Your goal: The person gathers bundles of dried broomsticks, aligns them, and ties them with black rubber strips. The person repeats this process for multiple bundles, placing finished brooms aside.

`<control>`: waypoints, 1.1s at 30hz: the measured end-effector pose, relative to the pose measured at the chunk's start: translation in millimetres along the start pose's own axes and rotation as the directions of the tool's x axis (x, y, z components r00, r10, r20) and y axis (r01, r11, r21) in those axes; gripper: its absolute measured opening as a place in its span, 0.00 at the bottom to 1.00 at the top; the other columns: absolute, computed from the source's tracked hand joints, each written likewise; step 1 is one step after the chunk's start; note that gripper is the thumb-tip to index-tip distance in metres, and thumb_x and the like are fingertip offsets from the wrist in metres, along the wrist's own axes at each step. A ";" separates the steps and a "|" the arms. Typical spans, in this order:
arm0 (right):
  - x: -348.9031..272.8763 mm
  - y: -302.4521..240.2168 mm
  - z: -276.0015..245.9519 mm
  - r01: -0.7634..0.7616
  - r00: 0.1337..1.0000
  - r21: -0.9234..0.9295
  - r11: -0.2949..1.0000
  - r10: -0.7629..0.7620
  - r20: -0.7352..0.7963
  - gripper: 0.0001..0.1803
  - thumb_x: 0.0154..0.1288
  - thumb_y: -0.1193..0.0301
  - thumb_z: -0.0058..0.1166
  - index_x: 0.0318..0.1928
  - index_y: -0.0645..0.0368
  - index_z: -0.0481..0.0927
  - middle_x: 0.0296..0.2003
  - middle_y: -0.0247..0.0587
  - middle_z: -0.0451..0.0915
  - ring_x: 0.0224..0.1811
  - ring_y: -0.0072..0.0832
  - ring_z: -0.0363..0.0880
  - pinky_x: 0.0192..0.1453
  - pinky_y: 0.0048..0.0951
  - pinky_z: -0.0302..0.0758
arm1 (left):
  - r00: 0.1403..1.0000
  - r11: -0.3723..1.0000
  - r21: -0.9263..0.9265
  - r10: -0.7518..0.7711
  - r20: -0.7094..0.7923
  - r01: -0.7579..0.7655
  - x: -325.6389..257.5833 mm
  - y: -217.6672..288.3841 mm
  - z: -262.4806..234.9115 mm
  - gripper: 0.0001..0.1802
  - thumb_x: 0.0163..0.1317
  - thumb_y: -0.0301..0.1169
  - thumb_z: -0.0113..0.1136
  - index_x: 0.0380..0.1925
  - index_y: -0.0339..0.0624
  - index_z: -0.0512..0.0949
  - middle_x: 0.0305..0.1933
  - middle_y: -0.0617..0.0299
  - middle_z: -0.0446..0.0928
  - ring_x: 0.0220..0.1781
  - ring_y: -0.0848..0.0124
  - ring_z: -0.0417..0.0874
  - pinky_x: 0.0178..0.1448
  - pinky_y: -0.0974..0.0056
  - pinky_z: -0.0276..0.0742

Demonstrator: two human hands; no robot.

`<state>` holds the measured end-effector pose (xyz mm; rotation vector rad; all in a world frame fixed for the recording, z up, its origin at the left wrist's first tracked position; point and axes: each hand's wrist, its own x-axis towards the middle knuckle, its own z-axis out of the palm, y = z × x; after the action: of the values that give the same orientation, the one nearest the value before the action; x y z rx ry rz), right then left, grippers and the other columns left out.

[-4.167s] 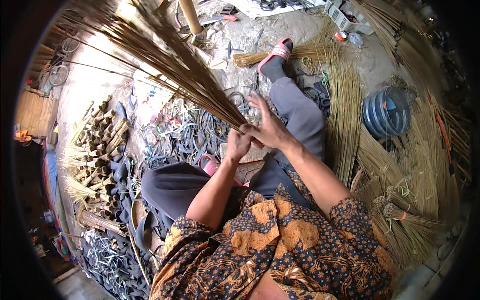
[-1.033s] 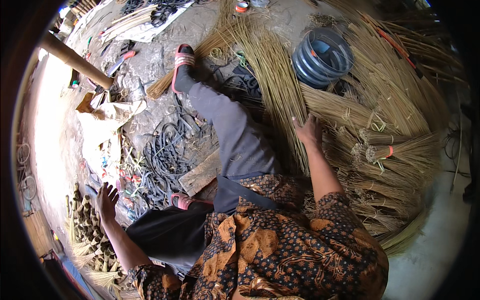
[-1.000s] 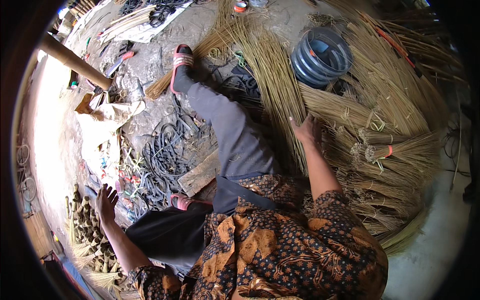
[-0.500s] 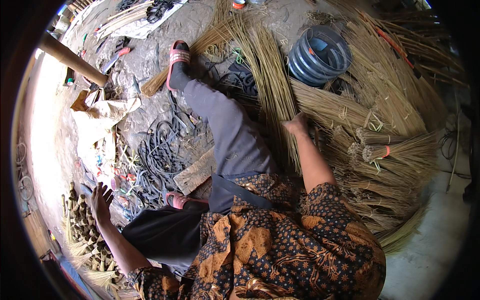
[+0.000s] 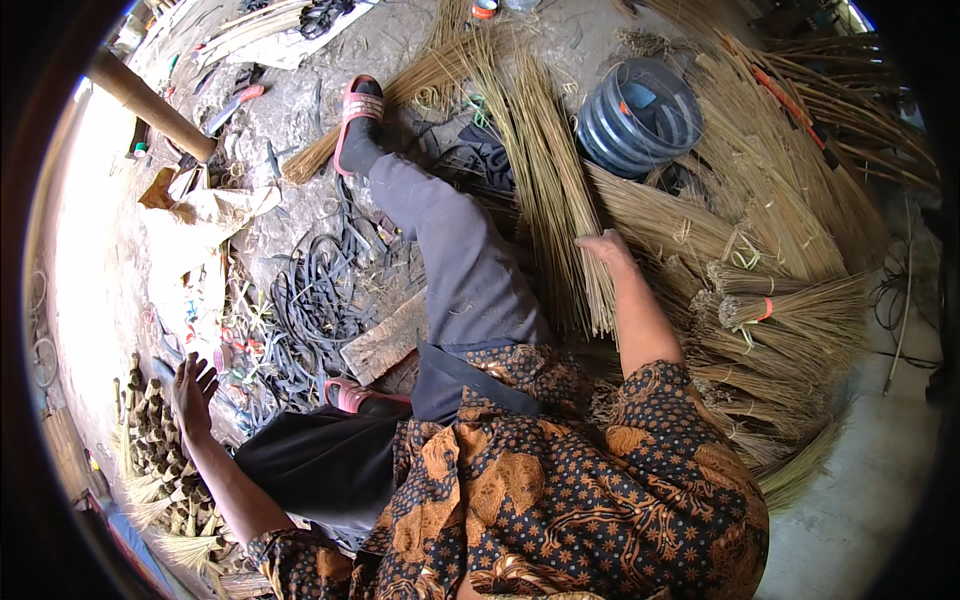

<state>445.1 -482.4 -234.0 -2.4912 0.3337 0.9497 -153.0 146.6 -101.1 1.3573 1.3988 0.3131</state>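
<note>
My right hand (image 5: 606,248) is at the right edge of a long loose bundle of dry stalks (image 5: 548,170), beside my right thigh. Its thumb points left over the stalks; the other fingers look curled round the edge and are mostly hidden. Off to the left, my left hand (image 5: 194,396) is raised with fingers apart and nothing in it. Close by it stands a cluster of short, dark-stemmed bundles with pale bristly ends (image 5: 165,450).
A blue ribbed bucket (image 5: 640,115) stands beyond the stalks. Tied stalk bundles (image 5: 770,310) pile up at right. Black strips (image 5: 325,290), a wooden block (image 5: 385,338) and a knife (image 5: 235,108) lie on the floor at left. A thick pole (image 5: 150,105) slants in at upper left.
My right hand has shifted slightly right, and the near end of the stalk bundle has moved right with it. My left hand has moved a little left and up, still spread.
</note>
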 end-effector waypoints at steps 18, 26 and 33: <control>-59.0 -19.6 -6.5 0.151 0.981 0.151 0.977 -0.129 -0.147 0.36 0.62 0.62 0.70 0.63 0.69 0.70 0.43 0.48 0.86 0.38 0.32 0.85 0.42 0.36 0.84 | 0.999 0.999 0.031 0.041 0.021 -0.042 -2.1 1.2 0.7 0.34 0.77 0.54 0.56 0.70 0.41 0.72 0.67 0.45 0.79 0.61 0.57 0.85 0.62 0.54 0.80; -57.5 -12.5 9.7 0.201 0.970 0.479 0.855 -0.243 0.027 0.30 0.59 0.66 0.69 0.58 0.67 0.74 0.40 0.44 0.85 0.32 0.27 0.84 0.32 0.31 0.81 | 0.997 0.998 0.015 0.062 0.056 -0.063 -8.9 8.9 6.9 0.35 0.76 0.53 0.58 0.71 0.39 0.71 0.68 0.46 0.78 0.61 0.59 0.85 0.63 0.57 0.80; -38.8 -23.9 36.3 0.198 0.976 0.058 0.978 -0.191 -0.104 0.28 0.58 0.66 0.68 0.55 0.70 0.78 0.41 0.53 0.86 0.29 0.37 0.87 0.36 0.37 0.84 | 0.998 0.998 0.035 0.059 0.035 -0.061 -9.5 5.5 3.9 0.34 0.76 0.53 0.58 0.70 0.40 0.73 0.67 0.46 0.78 0.60 0.58 0.86 0.61 0.57 0.81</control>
<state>405.0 -441.4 -224.0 -2.4591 0.1459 0.7271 -149.5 138.6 -93.4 1.4302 1.3434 0.3044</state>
